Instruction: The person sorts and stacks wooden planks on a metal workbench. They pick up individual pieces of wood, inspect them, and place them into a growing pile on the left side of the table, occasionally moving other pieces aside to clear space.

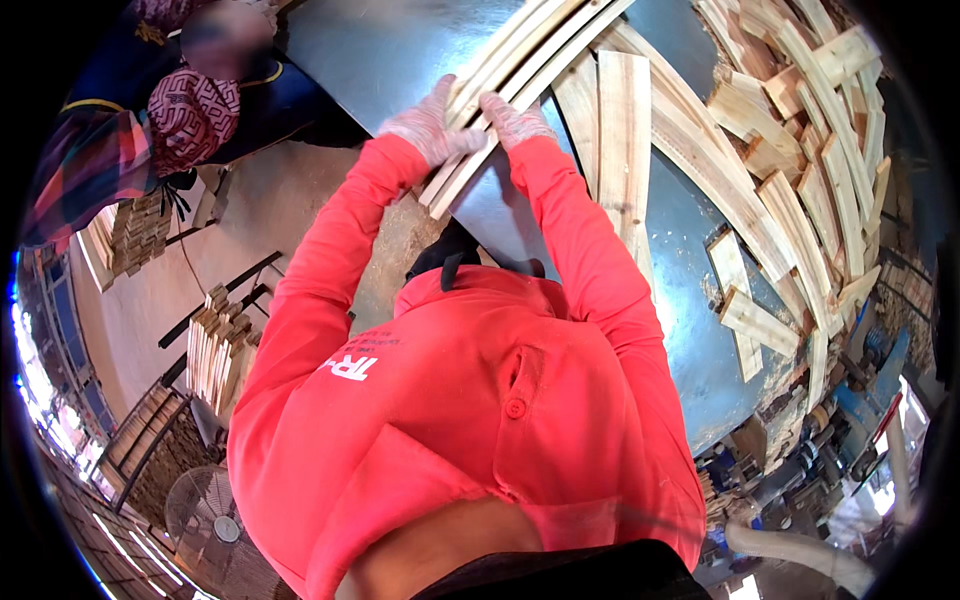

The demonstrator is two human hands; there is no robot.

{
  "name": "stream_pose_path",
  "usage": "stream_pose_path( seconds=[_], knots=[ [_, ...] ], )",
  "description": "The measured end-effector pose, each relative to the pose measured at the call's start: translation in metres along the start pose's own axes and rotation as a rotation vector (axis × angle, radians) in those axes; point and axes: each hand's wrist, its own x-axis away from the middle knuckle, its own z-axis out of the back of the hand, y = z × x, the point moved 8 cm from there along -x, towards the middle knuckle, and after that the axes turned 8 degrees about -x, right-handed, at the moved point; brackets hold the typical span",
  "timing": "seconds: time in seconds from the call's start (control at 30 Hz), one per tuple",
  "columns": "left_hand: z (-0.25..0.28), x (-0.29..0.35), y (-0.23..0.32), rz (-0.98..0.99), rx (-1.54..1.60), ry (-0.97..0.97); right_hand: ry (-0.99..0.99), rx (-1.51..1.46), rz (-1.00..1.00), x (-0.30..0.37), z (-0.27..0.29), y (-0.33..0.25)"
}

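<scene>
Several long pale wooden strips (515,55) lie side by side at the edge of a blue-grey metal table (350,45), their near ends sticking out toward my body. My left hand (425,125), in a pale glove, grips the strips from the left, its thumb reaching across their top. From the right, my right hand (515,122), gloved too, holds the same strips, fingertips on the upper face. A dark gap runs between two of the strips. The undersides of both hands are hidden.
Wider boards (624,140) lie to the right of my right arm. Beyond them rises a jumbled heap of offcuts (800,170). At the upper left a person in a plaid sleeve (95,170) is close by. Stacked wood (220,345) and a fan (205,515) stand on the left.
</scene>
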Motion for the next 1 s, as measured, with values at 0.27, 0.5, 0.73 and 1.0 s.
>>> stream_pose_path(
  seconds=[0.27,0.5,0.73,1.0],
  knots=[
    [-0.006,0.015,0.014,0.231,-0.296,0.059,0.163,1.089,0.418,0.060,0.034,-0.091],
    [-0.003,-0.006,-0.012,-0.046,0.245,0.118,0.489,1.409,-0.026,0.110,0.165,-0.040],
    [0.030,0.035,-0.062,-0.290,1.452,-0.150,0.203,0.724,-0.102,0.139,0.236,-0.022],
    [0.094,-0.036,-0.185,0.243,-0.365,0.332,-0.216,-0.726,-0.049,0.130,0.156,-0.092]
  ],
)
